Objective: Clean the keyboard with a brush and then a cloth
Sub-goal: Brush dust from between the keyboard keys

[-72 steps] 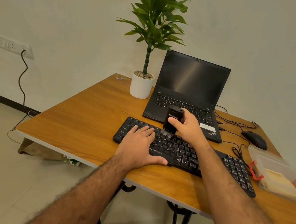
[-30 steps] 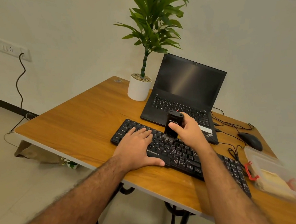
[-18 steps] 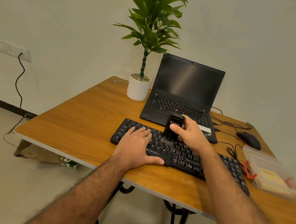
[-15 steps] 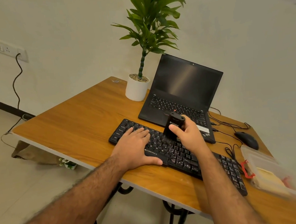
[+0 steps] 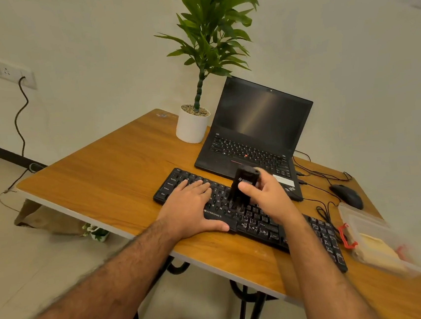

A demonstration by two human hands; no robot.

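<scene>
Your left hand (image 5: 193,210), fingers flat, presses keyboard (image 5: 251,219) at frame centre, thumb along its near edge. Your right hand (image 5: 267,200) grips black brush (image 5: 244,185) upright, bristles down on middle keys. Laptop (image 5: 253,134) just beyond keyboard. Cloth not discernible.

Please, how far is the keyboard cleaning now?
Nothing looks finished yet. In hand: the right hand grips the brush, bristles on the middle keys of the keyboard, while the left hand rests flat on its left part. Left: the keys to the right, then the cloth wipe; no cloth is clearly visible.
</scene>
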